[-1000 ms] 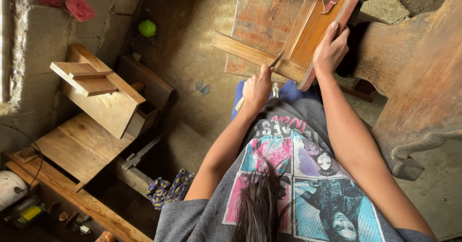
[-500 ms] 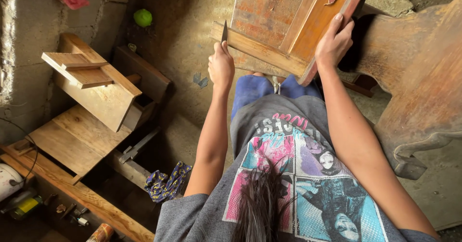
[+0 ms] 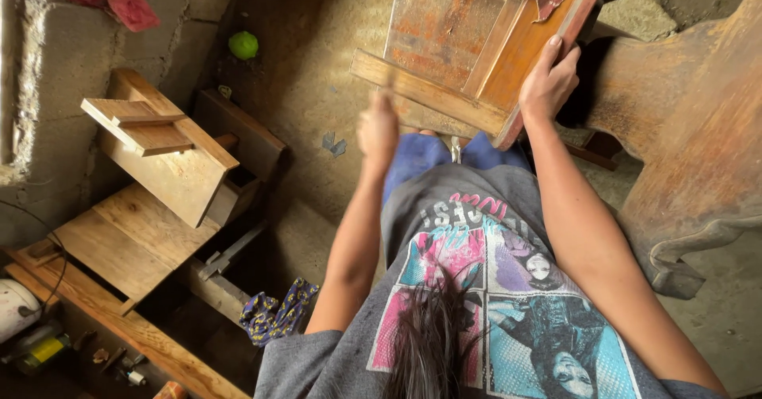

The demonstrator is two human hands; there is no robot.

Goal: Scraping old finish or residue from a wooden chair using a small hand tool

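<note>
Right hand [image 3: 548,82] clamped, fingers wrapped over frame [image 3: 476,58] edge to steady it on lap. Left hand [image 3: 379,127] blurred below frame rail; grip unclear.

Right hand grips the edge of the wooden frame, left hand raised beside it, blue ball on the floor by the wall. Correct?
Not quite: the ball is green, not blue, as the head view shows. The rest holds: the right hand grips the edge of the wooden frame, and the left hand, motion-blurred, is raised beside it; the ball lies on the floor by the wall.
</note>
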